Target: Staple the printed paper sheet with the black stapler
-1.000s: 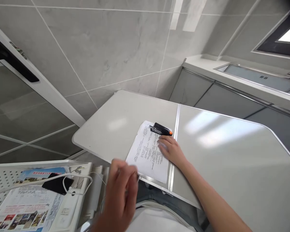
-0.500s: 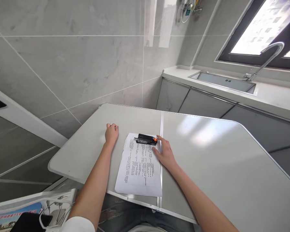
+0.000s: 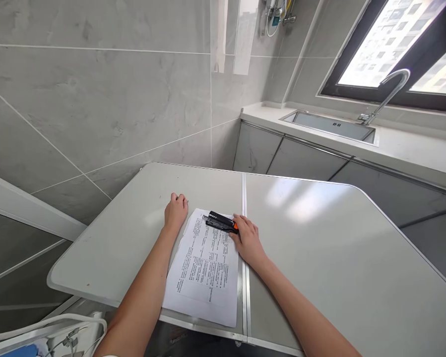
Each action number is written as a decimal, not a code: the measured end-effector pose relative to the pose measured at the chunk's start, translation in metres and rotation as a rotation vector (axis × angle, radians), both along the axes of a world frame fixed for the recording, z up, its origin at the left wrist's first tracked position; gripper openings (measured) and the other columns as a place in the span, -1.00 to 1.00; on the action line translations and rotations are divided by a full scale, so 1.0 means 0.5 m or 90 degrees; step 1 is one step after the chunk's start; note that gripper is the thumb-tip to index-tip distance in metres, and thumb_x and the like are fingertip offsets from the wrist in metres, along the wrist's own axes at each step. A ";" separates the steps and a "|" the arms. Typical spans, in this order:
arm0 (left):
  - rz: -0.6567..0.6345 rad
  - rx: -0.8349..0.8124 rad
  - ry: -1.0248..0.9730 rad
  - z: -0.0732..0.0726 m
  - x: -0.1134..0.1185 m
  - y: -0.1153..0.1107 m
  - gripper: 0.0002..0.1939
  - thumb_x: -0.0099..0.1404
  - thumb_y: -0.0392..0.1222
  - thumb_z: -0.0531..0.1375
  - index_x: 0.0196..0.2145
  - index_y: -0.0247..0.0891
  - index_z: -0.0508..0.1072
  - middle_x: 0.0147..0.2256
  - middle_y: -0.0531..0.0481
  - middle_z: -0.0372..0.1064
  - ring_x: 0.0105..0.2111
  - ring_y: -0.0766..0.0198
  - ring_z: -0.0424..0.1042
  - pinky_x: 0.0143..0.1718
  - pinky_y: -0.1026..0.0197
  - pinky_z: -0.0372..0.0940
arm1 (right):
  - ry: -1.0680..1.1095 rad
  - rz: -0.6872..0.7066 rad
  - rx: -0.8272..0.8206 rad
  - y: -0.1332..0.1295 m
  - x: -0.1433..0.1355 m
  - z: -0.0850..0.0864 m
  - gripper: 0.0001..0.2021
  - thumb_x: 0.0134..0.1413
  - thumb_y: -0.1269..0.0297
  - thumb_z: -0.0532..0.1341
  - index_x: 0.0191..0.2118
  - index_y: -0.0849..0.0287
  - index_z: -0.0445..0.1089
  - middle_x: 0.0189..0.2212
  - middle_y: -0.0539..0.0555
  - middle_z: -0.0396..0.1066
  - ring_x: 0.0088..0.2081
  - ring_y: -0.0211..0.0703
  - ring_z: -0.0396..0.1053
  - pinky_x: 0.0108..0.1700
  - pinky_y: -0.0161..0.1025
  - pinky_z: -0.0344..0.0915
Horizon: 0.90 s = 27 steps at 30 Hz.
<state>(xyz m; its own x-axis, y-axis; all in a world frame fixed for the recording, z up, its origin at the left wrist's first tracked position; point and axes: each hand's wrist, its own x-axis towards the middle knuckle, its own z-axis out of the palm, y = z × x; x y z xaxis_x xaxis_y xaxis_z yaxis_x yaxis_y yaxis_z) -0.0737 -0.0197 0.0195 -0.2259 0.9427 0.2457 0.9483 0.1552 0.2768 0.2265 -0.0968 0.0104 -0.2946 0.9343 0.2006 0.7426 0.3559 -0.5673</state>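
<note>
Printed paper sheets lie on the light grey folding table, turned slightly askew. Across their top end rests a black stapler with an orange part at its right end. My right hand has its fingers and thumb closed around that orange end. To the left of the paper, my left hand rests on the table with its fingers curled in; whatever it may hold is hidden.
The folding table has a metal seam down its middle. A white counter with a sink and tap stands behind it at the right. At the lower left is a white cart with cables.
My right hand has closed on the stapler's orange end, and the stapler and paper have tilted a little. My left hand is nearer the paper. The whole view has shifted slightly.
</note>
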 end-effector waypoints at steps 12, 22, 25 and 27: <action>-0.027 0.026 -0.116 0.006 -0.007 0.000 -0.91 0.46 -0.18 0.10 -0.13 -0.12 0.39 -0.35 -0.01 0.40 -0.39 0.14 0.38 -0.44 0.19 0.06 | 0.094 0.085 0.008 -0.008 -0.002 0.020 -0.63 0.26 0.46 0.10 0.14 0.04 0.30 0.08 0.14 0.45 0.11 0.08 0.33 0.17 0.08 0.25; -0.089 0.196 -0.306 -0.014 -0.052 0.014 -0.76 0.42 -0.32 -0.05 -0.17 -0.18 0.40 -0.21 -0.07 0.43 -0.22 0.15 0.42 -0.15 0.12 0.30 | 0.276 0.039 -0.026 0.012 0.015 0.013 -0.71 0.16 0.40 0.15 0.00 0.06 0.39 -0.02 0.12 0.46 -0.03 0.00 0.43 0.01 -0.05 0.38; -0.200 0.167 -0.302 -0.008 -0.044 0.001 -0.69 0.44 -0.31 -0.07 -0.15 -0.16 0.46 -0.18 -0.06 0.39 -0.22 0.17 0.41 -0.11 0.13 0.31 | 0.262 0.014 -0.047 0.026 0.036 0.008 -0.69 0.18 0.33 0.14 0.04 0.06 0.37 -0.05 0.11 0.49 -0.05 0.01 0.43 0.01 -0.03 0.37; -0.291 0.106 -0.288 -0.001 -0.029 -0.012 -0.65 0.44 -0.32 -0.07 -0.12 -0.15 0.50 -0.19 -0.04 0.38 -0.26 0.19 0.41 -0.12 0.14 0.32 | 0.242 0.005 -0.056 0.039 0.060 0.004 -0.69 0.20 0.30 0.13 0.06 0.05 0.35 -0.05 0.11 0.49 -0.05 0.01 0.43 0.03 -0.02 0.35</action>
<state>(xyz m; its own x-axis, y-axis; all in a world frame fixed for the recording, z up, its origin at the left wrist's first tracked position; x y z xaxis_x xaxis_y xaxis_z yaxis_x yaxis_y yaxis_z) -0.0881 -0.0257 0.0189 0.0730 0.9256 0.3715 0.6928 -0.3150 0.6487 0.2567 -0.0771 0.0124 -0.2214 0.9510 0.2159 0.4709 0.2981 -0.8303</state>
